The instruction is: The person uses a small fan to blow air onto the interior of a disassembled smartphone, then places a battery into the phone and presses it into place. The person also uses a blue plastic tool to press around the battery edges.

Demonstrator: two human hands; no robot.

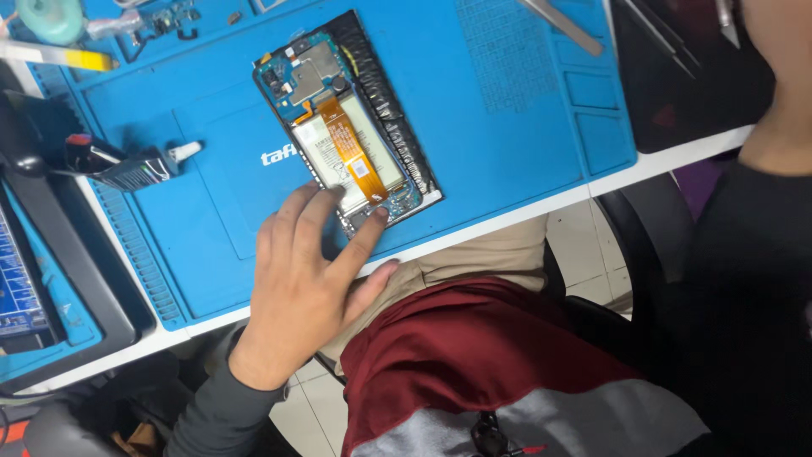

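An opened phone (347,127) lies back-up on a blue repair mat (507,127). Its white battery, blue circuit board and an orange flex cable (351,148) are exposed. My left hand (309,279), in a grey sleeve, rests on the mat with its fingers spread. The fingertips press on the phone's near end, beside the foot of the orange cable, and the hand grips nothing. My right hand does not show. A black-sleeved arm (753,254) fills the right edge, with its hand out of frame.
A black glue tube with a white nozzle (127,165) lies on the mat's left part. Metal tweezers (562,27) sit at the top, with a green tape roll (49,17) in the top left corner. A dark device with a screen (34,279) stands left. The white table edge (660,156) runs diagonally.
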